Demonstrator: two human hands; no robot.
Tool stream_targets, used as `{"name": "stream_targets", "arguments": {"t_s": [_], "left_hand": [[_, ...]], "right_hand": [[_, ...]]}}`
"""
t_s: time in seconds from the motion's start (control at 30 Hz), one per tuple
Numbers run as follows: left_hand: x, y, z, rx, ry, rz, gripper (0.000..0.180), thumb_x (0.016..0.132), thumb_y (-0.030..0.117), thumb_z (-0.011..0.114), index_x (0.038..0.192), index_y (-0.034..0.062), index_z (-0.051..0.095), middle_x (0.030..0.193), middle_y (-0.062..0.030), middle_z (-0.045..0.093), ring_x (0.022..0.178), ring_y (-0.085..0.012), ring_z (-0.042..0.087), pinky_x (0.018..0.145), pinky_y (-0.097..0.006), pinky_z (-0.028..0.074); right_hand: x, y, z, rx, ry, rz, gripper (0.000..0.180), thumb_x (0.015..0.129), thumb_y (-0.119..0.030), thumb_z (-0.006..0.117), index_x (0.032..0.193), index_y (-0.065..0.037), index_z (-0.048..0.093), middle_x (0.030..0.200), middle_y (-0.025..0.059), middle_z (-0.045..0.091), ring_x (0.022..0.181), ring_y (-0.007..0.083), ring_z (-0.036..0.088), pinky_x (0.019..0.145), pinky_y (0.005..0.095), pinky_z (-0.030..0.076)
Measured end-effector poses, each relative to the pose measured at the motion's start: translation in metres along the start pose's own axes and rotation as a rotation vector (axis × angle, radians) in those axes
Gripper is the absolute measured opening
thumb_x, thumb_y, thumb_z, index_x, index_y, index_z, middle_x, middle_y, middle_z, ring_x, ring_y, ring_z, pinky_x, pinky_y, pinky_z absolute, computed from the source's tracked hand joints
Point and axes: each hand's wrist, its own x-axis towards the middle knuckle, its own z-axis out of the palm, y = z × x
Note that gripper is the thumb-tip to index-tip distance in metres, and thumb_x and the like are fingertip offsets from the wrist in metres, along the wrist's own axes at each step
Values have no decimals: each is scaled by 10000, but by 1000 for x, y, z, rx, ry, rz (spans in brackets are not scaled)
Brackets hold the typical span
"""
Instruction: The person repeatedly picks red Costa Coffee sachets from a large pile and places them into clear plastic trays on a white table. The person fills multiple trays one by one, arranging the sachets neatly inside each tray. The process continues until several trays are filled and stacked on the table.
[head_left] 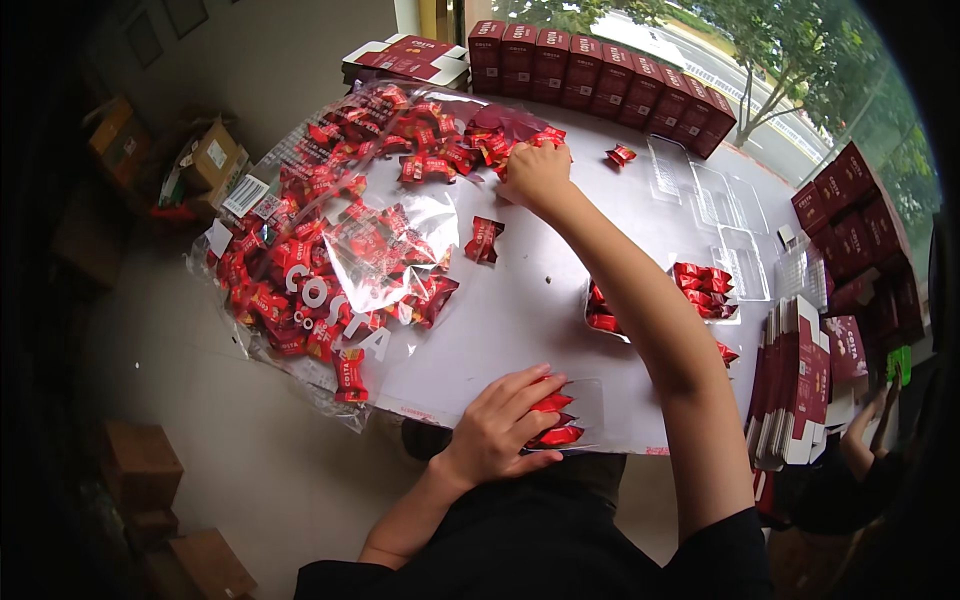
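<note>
Head view. The right hand reaches across the white tabletop to the far edge of a heap of red wrapped sweets spilling from a large clear plastic bag; its fingers curl down onto the sweets, but whether the grip has closed on any cannot be told. The left hand lies flat, fingers spread, on a clear plastic tray at the near edge, pressing a few red sweets beneath it. A second tray with sweets sits right of the reaching forearm, with empty clear trays beyond. Dark red boxes line the far edge; flat box blanks stand at the right. The step in hand appears to be gathering sweets to fill the near tray; the next move calls for a firm pinch on a few pieces and a carry back to the steadied tray.
</note>
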Motion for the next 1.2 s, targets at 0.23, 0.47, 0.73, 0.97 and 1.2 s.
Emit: {"name": "stream_targets", "arguments": {"t_s": [0.23,0.47,0.73,0.97,1.2], "left_hand": [[2,1,-1,-24,0,9,479,909,550,533,964,79,601,1258,-157,597,1188,-359,547,936,-451,481],[1,3,-2,-27,1,-9,478,920,533,522,910,61,599,1278,-156,579,1217,-342,530,973,-440,454],[1,3,-2,-26,-4,-1,460,918,522,534,924,66,601,1287,-153,575,1220,-341,528,972,-436,451],[1,3,-1,-23,-10,-3,457,918,522,534,928,69,594,1293,-150,570,1225,-339,523,970,-432,454],[0,2,-1,-13,-2,-13,484,913,568,518,977,96,600,1246,-152,608,1184,-362,550,921,-447,490]], "right_hand": [[-14,31,-6,96,8,-231,387,659,-235,725,1012,-102,640,920,89,684,969,285,631,802,416,455],[-44,24,-37,366,-189,-702,381,690,-173,750,1030,-43,638,889,154,661,888,331,630,778,421,491],[-44,1,-35,277,-195,-803,372,699,-114,723,1058,-88,628,833,153,674,803,340,654,685,435,499],[-49,39,-28,415,-176,-636,349,722,-223,745,1016,-77,626,817,150,676,769,339,652,682,418,499],[-65,37,-36,282,-58,-585,327,692,-214,738,962,-81,608,784,135,668,751,349,652,665,448,517]]}}
